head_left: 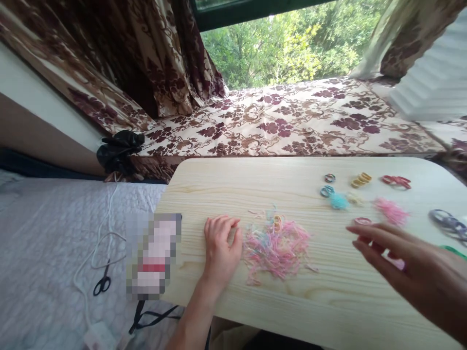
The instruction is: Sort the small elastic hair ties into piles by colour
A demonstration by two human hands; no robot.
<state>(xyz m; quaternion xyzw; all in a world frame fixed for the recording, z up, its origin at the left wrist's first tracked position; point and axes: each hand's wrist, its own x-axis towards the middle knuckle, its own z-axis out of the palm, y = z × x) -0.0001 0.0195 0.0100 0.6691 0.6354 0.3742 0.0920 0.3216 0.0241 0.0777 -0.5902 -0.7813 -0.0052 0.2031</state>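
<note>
My left hand (222,245) rests on the pale wooden table (292,311), fingers loosely bent and thumb apart, with nothing seen in it. Just right of it lies a loose pile of thin pink, blue and pale strands (279,250), with a yellow hair tie (277,222) on top. My right hand (397,248) is over the table's right side, slightly blurred, its fingers stretched out to the left. A pink hair tie (363,221) lies just beyond its fingertips. Something pink shows beneath this hand, mostly hidden.
Behind sit teal ties (327,191), yellow ties (361,180), red ties (396,182), a blue strand clump (339,201) and a pink clump (392,210). Purple ties (448,223) lie far right. Scissors (102,286) and a white cable (93,253) are on the bed.
</note>
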